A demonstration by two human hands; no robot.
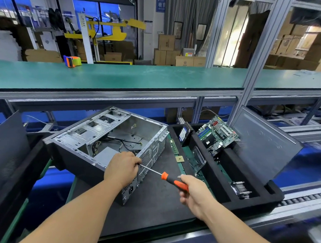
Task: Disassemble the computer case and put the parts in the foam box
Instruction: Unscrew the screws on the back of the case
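Observation:
The open computer case [94,143] lies on its side on a dark mat, its inside bare except for cables and a grey power supply [105,155]. My left hand [122,169] sits on the case's rear edge, fingers curled round the tip of the screwdriver shaft. My right hand [194,193] grips the orange-and-black handle of the screwdriver [170,179], which points left at the case's rear panel. The black foam box [253,203] stands to the right and holds a motherboard [217,135], a hard drive [184,134], a clear plastic part [197,156] and a heatsink [240,189].
A RAM stick [174,146] and a CPU chip [179,159] lie on the mat between case and foam box. A dark side panel [265,145] leans at the box's right. Another panel [6,148] stands at far left. A tape dispenser [72,61] sits on the green shelf above.

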